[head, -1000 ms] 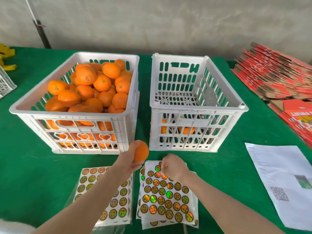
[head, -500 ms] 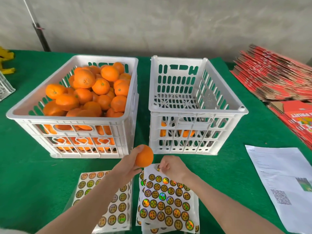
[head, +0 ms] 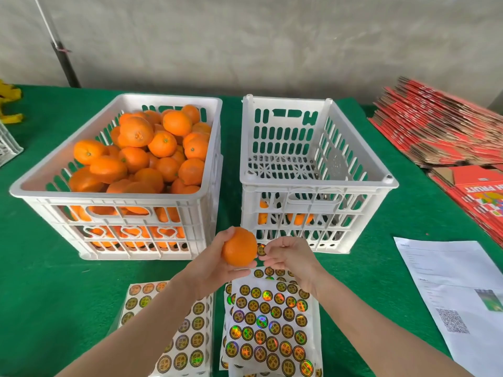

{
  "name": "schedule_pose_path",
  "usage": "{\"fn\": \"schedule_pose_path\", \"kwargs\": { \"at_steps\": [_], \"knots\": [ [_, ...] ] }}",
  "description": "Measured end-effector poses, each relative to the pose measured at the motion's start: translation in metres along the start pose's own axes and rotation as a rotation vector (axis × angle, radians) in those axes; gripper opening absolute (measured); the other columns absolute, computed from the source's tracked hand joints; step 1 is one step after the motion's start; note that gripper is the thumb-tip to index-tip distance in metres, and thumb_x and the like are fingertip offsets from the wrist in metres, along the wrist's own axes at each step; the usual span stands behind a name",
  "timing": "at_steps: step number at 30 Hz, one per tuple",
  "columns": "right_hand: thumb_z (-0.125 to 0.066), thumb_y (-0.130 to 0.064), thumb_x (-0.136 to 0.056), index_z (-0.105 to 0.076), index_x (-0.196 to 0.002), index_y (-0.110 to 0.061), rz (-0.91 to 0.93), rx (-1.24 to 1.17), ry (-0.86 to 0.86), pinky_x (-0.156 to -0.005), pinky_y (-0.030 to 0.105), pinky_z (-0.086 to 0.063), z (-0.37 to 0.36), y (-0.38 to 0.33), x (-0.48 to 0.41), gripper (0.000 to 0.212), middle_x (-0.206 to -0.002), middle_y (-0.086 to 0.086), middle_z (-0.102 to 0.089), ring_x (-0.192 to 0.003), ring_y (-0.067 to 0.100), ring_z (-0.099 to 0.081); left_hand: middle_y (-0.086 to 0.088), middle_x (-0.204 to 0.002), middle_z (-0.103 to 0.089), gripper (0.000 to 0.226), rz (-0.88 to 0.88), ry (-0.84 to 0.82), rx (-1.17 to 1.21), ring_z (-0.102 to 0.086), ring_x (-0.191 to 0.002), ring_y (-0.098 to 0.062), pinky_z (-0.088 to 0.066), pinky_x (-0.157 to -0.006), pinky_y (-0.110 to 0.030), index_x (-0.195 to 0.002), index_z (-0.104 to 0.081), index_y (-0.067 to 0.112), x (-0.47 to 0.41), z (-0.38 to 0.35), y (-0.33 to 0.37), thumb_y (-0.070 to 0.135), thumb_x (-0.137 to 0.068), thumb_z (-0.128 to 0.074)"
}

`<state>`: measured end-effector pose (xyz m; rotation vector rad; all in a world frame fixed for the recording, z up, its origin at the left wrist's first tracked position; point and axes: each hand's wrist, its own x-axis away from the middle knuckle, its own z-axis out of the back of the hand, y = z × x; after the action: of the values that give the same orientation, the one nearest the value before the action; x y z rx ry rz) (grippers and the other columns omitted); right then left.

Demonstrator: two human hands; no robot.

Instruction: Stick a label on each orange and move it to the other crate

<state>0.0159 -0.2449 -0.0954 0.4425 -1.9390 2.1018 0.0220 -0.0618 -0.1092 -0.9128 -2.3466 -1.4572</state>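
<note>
above the sheets [head: 266,322], hands [head: 215,268] [head: 292,258] grip orange [head: 239,250], seemingly pinch label [head: 261,249].

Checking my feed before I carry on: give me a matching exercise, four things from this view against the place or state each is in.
Things
1. held orange
2. label
3. left crate
4. right crate

Places or states
A. pinched at the fingertips of the right hand, beside the fruit
B. heaped with piled oranges
C. gripped in the left hand, above the sticker sheets
D. holds only a few oranges, low at its near side

Pairs: 1-C, 2-A, 3-B, 4-D
</note>
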Motion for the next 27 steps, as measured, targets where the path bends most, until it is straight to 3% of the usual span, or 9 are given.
{"fn": "schedule_pose_path", "kwargs": {
  "at_steps": [3, 10, 14, 16, 19, 22, 27],
  "knots": [
    [-0.062, 0.003, -0.084, -0.066, -0.075, -0.009, -0.015, -0.118, 0.049, -0.062, 0.023, -0.054, -0.007, -0.004, 0.007, 0.016, -0.072, 0.01, -0.073, -0.063, 0.016, -0.069, -0.014, -0.124, -0.059, 0.06, -0.035, -0.043, 0.011, -0.06, -0.113, -0.03, -0.05, -0.088, -0.038, -0.12, -0.05, 0.023, 0.002, -0.007, 0.003, 0.052, -0.069, -0.06],
    [-0.068, -0.003, -0.081, -0.071, -0.071, -0.013, 0.033, -0.244, 0.222, -0.063, 0.026, -0.046, -0.012, -0.024, 0.025, 0.015, -0.065, -0.004, -0.066, -0.063, 0.011, -0.051, -0.014, -0.116, -0.058, 0.055, -0.068, -0.022, 0.186, -0.061, -0.101, -0.029, -0.054, -0.078, -0.035, -0.119, -0.05, 0.021, 0.009, -0.012, 0.013, 0.042, -0.07, -0.064],
    [-0.066, -0.002, -0.082, -0.07, -0.08, -0.005, 0.109, -0.391, 0.104, -0.058, 0.023, -0.049, -0.017, -0.042, 0.041, 0.005, -0.06, 0.003, -0.065, -0.054, 0.011, -0.053, -0.018, -0.126, -0.056, 0.074, -0.115, -0.084, 0.297, -0.059, -0.111, -0.03, -0.054, -0.087, -0.039, -0.128, -0.049, 0.01, 0.012, -0.016, 0.017, 0.029, -0.064, -0.082],
    [-0.066, -0.002, -0.082, -0.07, -0.078, -0.005, 0.134, -0.407, 0.042, -0.057, 0.022, -0.05, -0.024, -0.047, 0.047, 0.006, -0.063, 0.007, -0.068, -0.054, 0.011, -0.056, -0.021, -0.12, -0.062, 0.079, -0.147, -0.183, 0.3, -0.064, -0.107, -0.029, -0.055, -0.086, -0.04, -0.128, -0.051, 0.003, 0.015, -0.022, 0.02, 0.028, -0.062, -0.087],
    [-0.065, -0.002, -0.082, -0.071, -0.071, -0.009, 0.142, -0.482, 0.025, -0.056, 0.021, -0.051, -0.031, -0.052, 0.053, 0.014, -0.069, 0.012, -0.071, -0.052, 0.011, -0.058, -0.019, -0.102, -0.066, 0.058, -0.196, -0.236, 0.364, -0.067, -0.091, -0.026, -0.055, -0.085, -0.041, -0.13, -0.047, 0.002, 0.019, -0.03, 0.021, 0.023, -0.082, -0.071],
    [-0.063, 0.001, -0.083, -0.071, -0.067, -0.01, 0.179, -0.502, 0.04, -0.056, 0.022, -0.052, -0.032, -0.056, 0.057, 0.021, -0.069, 0.013, -0.071, -0.051, 0.012, -0.059, -0.02, -0.109, -0.063, 0.045, -0.227, -0.241, 0.382, -0.065, -0.094, -0.028, -0.054, -0.089, -0.043, -0.131, -0.049, 0.008, 0.022, -0.036, 0.027, 0.016, -0.087, -0.058],
    [-0.063, 0.005, -0.081, -0.07, -0.067, -0.01, 0.307, -0.466, 0.137, -0.06, 0.028, -0.054, -0.034, -0.058, 0.063, 0.021, -0.067, 0.015, -0.07, -0.053, 0.018, -0.059, -0.027, -0.128, -0.056, 0.05, -0.248, -0.232, 0.411, -0.061, -0.109, -0.037, -0.053, -0.092, -0.045, -0.132, -0.049, 0.007, 0.031, -0.044, 0.033, 0.016, -0.084, -0.058]
  ]
}}
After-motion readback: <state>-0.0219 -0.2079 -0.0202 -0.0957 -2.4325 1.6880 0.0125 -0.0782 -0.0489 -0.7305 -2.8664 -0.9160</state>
